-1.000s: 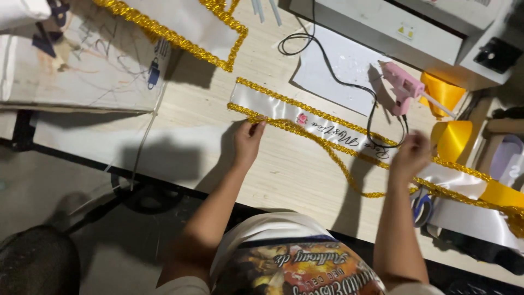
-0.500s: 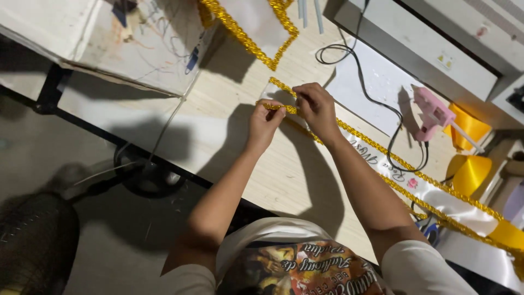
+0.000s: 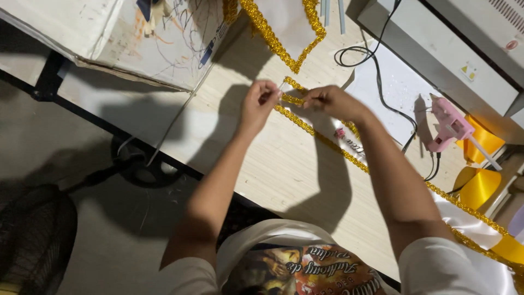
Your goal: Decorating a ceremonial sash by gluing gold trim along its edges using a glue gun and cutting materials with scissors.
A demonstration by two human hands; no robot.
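Compared with half a second ago, the two hands have drawn a little apart along the end of the sash: then they were bunched together over its tip, and now a short stretch of gold trim shows between them. The left hand (image 3: 261, 102) has its fingers pinched shut on the very end of the sash (image 3: 327, 143), thumb against fingertips, and the right hand (image 3: 329, 100) is closed in the same way on the gold trim (image 3: 292, 100) just beside it. The sash is a white ribbon edged with glittery gold braid; from the fingers it runs away toward the right wrist and on under the right forearm, lying flat on the table (image 3: 284, 169) all the way to the far right edge of the view. Beyond the fingertips, further up the table, lies a second white piece (image 3: 286, 27) bordered with the same gold braid, ending in a point aimed at the hands. Past the right hand sits a pink glue gun (image 3: 448, 124) on a white sheet (image 3: 398, 87), its black cord (image 3: 376, 82) looping back toward the fingers. Yellow ribbon rolls (image 3: 483, 188) lie past the glue gun. Off the left hand's side is a scribbled cardboard box (image 3: 136, 38). The table is pale wood on a black frame; below it is a grey floor with a dark fan (image 3: 33, 240).
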